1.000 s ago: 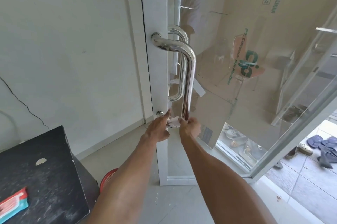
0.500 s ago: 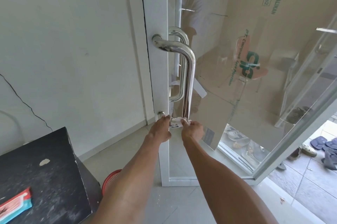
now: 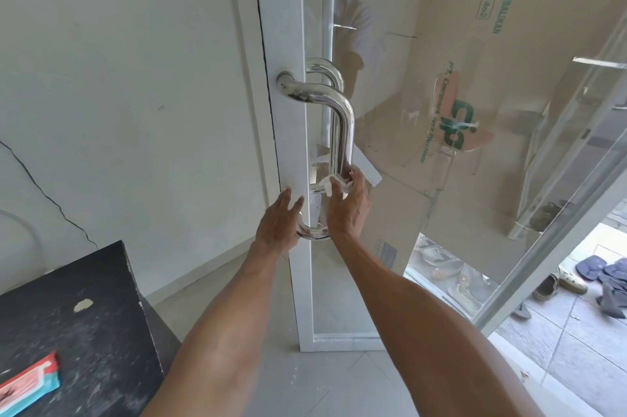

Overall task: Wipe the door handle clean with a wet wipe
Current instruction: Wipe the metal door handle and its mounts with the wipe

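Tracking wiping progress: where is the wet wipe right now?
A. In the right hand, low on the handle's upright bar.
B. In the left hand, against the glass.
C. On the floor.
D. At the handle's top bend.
A: the right hand grips the white wet wipe around the lower part of the door handle's upright bar; the left hand holds none.

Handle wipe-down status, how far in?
Done: wet wipe is out and on the door handle. In hand: right hand grips the wipe round the lower part of the upright bar; left hand rests flat against the door frame by the bottom bend. Left: the bar above and the top bend; whether they've been wiped can't be told.
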`<state>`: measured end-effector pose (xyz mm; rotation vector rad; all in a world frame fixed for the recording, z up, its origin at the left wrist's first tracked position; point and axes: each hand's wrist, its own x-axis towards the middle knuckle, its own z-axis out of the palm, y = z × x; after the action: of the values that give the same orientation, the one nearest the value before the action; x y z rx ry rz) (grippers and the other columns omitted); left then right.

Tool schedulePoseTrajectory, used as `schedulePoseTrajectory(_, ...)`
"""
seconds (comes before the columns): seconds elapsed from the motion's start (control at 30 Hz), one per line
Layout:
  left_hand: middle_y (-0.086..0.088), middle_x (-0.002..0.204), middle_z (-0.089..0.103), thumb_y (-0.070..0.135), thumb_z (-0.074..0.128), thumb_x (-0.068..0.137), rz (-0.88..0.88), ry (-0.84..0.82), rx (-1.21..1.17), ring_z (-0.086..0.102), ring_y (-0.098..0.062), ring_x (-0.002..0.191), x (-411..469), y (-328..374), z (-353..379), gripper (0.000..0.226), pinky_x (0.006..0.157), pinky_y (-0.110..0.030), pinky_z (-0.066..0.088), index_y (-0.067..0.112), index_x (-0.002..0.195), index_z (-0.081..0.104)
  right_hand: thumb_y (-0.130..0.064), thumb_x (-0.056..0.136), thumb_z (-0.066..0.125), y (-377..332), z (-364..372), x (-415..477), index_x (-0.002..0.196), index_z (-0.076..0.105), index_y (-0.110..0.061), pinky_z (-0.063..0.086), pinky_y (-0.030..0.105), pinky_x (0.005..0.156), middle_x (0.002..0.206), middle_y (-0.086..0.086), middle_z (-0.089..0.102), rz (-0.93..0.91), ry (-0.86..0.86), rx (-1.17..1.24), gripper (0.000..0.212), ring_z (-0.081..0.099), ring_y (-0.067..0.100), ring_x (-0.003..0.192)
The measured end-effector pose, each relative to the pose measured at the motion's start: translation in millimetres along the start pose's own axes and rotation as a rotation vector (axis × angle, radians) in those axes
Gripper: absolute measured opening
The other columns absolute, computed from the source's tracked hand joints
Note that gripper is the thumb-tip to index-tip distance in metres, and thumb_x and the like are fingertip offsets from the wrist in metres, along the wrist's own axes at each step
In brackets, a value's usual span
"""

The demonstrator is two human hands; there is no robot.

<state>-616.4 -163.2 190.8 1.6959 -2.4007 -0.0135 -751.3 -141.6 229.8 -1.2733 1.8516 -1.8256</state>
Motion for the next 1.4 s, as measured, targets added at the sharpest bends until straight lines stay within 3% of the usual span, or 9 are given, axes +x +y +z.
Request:
schedulePoseTrajectory(0.13, -0.015, 0.163, 0.001, 0.014, 0.060, 0.088, 0.029, 0.041, 0.048, 0.009, -0.028, 0.152, 2.2, -1.0, -5.2, 0.075, 0.114, -0.041, 0.034, 0.014, 0.153, 0.022, -0.038, 0.086, 0.066, 17.6, -5.6, -9.5, 0.120, 0.047, -0.013, 0.048, 0.042, 0.086, 0.106, 0.005, 0.061, 0.184, -0.056, -0.039, 0.047, 0.055, 0.022, 0.097)
schedulePoseTrajectory(0.27, -0.015, 0.163, -0.005, 0.014, 0.056, 0.090, 0.037, 0.091, 0.062, 0.007, -0.028, 0.152, 4.0, -2.0, -9.3, 0.074, 0.116, -0.041, 0.032, 0.014, 0.154, 0.021, -0.042, 0.069, 0.082, 28.6, -13.8, -13.2, 0.115, 0.040, -0.011, 0.043, 0.034, 0.083, 0.100, 0.003, 0.048, 0.345, 0.053, -0.122, 0.069, 0.048, 0.021, 0.093)
schedulePoseTrajectory(0.4, -0.013, 0.163, -0.008, 0.008, 0.059, 0.086, 0.003, 0.167, 0.009, 0.006, -0.029, 0.152, 5.6, 1.1, -15.6, 0.085, 0.115, -0.042, 0.034, 0.017, 0.156, 0.012, -0.031, 0.071, 0.083, 15.9, -13.8, -5.4, 0.083, 0.053, -0.011, 0.045, 0.031, 0.064, 0.076, 0.002, 0.057, 0.366, 0.038, 0.053, 0.038, 0.050, 0.019, 0.070)
schedulePoseTrajectory(0.5, -0.010, 0.164, 0.003, 0.000, 0.055, 0.085, -0.053, 0.291, -0.198, 0.029, -0.034, 0.145, 8.2, 8.9, -24.2, 0.088, 0.098, -0.044, 0.050, 0.022, 0.157, 0.009, -0.027, 0.075, 0.078, -8.1, -8.7, 2.4, 0.072, 0.054, -0.019, 0.043, 0.024, 0.061, 0.071, -0.004, 0.059, 0.262, 0.110, 0.164, 0.025, 0.053, 0.016, 0.066)
schedulePoseTrajectory(0.57, -0.008, 0.164, 0.004, 0.005, 0.052, 0.089, -0.125, 0.400, -0.379, 0.029, -0.033, 0.145, 14.2, 12.2, -31.6, 0.083, 0.095, -0.045, 0.050, 0.021, 0.157, 0.007, -0.029, 0.076, 0.075, -21.0, -5.9, 8.4, 0.077, 0.056, -0.021, 0.040, 0.023, 0.067, 0.075, -0.009, 0.057, 0.182, 0.151, 0.157, 0.021, 0.051, 0.014, 0.071)
schedulePoseTrajectory(0.7, -0.009, 0.163, 0.013, 0.018, 0.059, 0.093, -0.249, 0.460, -0.660, 0.018, -0.029, 0.149, 43.2, 10.5, -50.6, 0.085, 0.119, -0.044, 0.024, 0.013, 0.156, 0.003, -0.033, 0.082, 0.071, -19.3, -4.9, 15.1, 0.102, 0.063, -0.021, 0.032, 0.019, 0.077, 0.098, -0.010, 0.063, 0.091, 0.097, 0.048, 0.025, 0.046, 0.005, 0.086)
schedulePoseTrajectory(0.93, -0.013, 0.139, 0.055, 0.023, 0.070, 0.087, -0.381, 0.356, -0.871, 0.054, -0.031, 0.126, 74.8, -1.7, -79.2, 0.073, 0.108, -0.040, 0.043, 0.017, 0.148, 0.032, -0.027, 0.090, 0.064, 22.2, -3.9, -3.5, 0.117, 0.063, -0.017, 0.045, 0.028, 0.078, 0.101, 0.006, 0.070, 0.225, -0.103, -0.085, 0.030, 0.062, 0.023, 0.095)
schedulePoseTrajectory(1.2, -0.019, 0.134, 0.054, 0.022, 0.065, 0.090, -0.377, 0.239, -0.728, 0.052, -0.036, 0.124, 87.2, -10.4, -84.1, 0.067, 0.107, -0.044, 0.043, 0.015, 0.148, 0.032, -0.011, 0.089, 0.058, -29.5, 15.8, 23.9, 0.113, 0.053, -0.016, 0.050, 0.038, 0.073, 0.093, 0.000, 0.067, 0.012, 0.043, -0.026, 0.025, 0.060, 0.022, 0.080)
schedulePoseTrajectory(1.4, -0.019, 0.125, 0.056, 0.015, 0.064, 0.089, -0.391, 0.274, -0.798, 0.057, -0.036, 0.113, 85.5, -10.7, -83.2, 0.043, 0.098, -0.041, 0.048, 0.004, 0.123, 0.040, -0.012, 0.091, 0.060, -20.0, 10.9, 21.3, 0.131, 0.039, -0.021, 0.046, 0.020, 0.071, 0.110, -0.008, 0.066, -0.085, 0.010, 0.081, 0.046, 0.059, 0.006, 0.080)
